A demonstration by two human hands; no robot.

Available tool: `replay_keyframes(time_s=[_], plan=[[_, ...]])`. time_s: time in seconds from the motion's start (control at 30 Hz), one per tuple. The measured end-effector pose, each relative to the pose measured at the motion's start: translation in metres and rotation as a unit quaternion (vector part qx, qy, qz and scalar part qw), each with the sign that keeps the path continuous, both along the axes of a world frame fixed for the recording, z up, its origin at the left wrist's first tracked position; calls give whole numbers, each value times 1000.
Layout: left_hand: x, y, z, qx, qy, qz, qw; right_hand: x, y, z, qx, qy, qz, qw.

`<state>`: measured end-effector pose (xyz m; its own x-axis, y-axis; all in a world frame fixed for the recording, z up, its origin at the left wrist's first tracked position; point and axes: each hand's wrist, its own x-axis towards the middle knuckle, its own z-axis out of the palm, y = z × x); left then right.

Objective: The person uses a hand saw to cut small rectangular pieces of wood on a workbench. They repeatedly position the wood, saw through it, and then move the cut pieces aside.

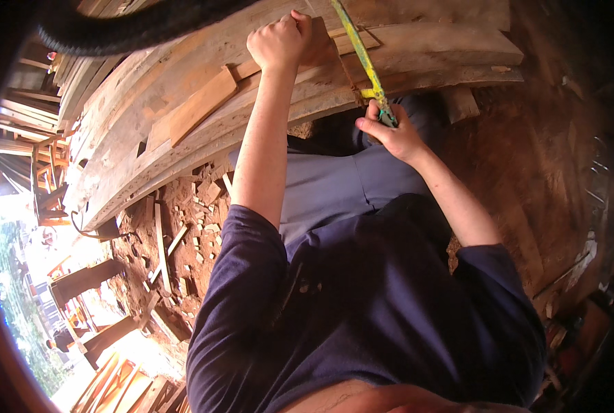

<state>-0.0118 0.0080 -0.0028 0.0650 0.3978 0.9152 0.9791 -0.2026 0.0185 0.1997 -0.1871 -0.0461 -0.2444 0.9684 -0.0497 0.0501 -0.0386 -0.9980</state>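
Note:
My right hand [396, 134] is closed round the handle of a hacksaw-like bow saw [362, 51], whose yellow frame is worn. The saw's thin rusty blade runs along the left of the frame, beside a dark brown piece of wood [318, 43] on the bench. My left hand [277, 43] is closed on that wood, its fingers curled and mostly hidden from above. Whether the blade touches the wood, I cannot tell. Just left of my left forearm, a flat reddish board [205, 103] lies on the thick plank bench [124, 148].
Small wood offcuts [200, 224] and thin sticks [161, 248] litter the earth floor at left. Stacked boards [31, 117] stand beyond the bench's left end. A dark ribbed hose-like thing [142, 29] crosses the upper left. My legs [341, 179] are against the bench's near edge.

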Motion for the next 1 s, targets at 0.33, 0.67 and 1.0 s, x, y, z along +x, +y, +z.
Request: replay_keyframes(time_s=[0.33, 0.67, 1.0], plan=[[-2, 4, 0, -88, -5, 5, 996, -17, -6, 8, 138, -14, -74, 988], [-1, -9, 2, 21, 5, -34, 999, -24, -8, 19, 61, 125, -125, 982], [-3, -12, 1, 60, -9, -71, 996, -40, 68, 49, 209, 7, -127, 970]])
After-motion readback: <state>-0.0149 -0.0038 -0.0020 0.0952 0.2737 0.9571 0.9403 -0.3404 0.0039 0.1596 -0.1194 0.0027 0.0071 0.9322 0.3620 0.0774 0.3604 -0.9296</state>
